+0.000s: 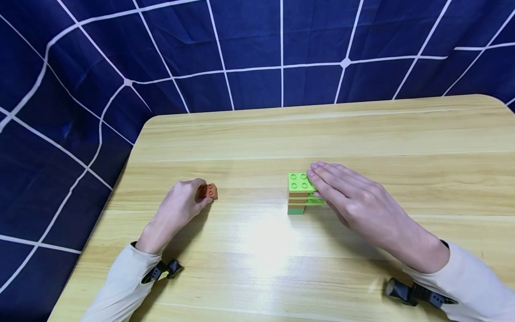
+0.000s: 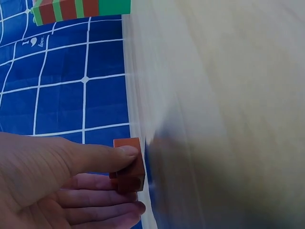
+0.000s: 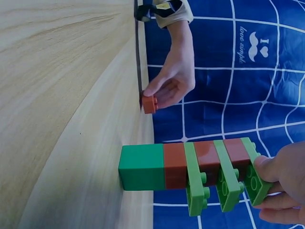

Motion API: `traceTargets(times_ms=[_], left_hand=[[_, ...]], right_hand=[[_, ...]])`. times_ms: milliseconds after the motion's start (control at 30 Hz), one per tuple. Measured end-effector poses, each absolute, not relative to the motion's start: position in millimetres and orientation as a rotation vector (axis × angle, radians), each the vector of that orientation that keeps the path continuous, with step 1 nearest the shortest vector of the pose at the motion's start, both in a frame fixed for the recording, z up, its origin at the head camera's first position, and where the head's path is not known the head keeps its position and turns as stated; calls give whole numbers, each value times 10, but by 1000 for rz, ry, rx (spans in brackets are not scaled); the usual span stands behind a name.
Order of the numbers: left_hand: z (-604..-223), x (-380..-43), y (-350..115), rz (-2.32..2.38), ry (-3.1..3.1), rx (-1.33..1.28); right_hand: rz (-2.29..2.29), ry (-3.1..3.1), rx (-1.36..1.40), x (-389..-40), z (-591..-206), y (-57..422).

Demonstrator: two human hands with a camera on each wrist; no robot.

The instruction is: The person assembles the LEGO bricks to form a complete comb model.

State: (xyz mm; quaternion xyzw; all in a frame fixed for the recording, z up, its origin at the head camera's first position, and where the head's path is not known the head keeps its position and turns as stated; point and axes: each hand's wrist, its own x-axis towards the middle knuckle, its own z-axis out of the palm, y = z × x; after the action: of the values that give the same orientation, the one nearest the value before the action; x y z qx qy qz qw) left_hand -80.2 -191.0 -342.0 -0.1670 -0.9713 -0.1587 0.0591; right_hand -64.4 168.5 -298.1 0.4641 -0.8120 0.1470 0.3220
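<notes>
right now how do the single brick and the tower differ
The brick is one reddish-brown block; the tower combines green, brown and lime. The tower is much taller than the brick. The left hand pinches the brick, while the right hand rests on the tower's top. Both are studded.

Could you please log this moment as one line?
left hand: pinches reddish-brown toy brick | right hand: touches top lime-green plate | toy-brick tower: upright on wooden table
</notes>
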Motion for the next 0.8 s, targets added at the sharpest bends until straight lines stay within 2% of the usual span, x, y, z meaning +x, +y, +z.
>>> traceTargets(times_ms=[800], left_hand=[[-3393,-781,-1841,-500,-2875,-602]], right_hand=[[356,-2150,1225,-628,-2966,1692]])
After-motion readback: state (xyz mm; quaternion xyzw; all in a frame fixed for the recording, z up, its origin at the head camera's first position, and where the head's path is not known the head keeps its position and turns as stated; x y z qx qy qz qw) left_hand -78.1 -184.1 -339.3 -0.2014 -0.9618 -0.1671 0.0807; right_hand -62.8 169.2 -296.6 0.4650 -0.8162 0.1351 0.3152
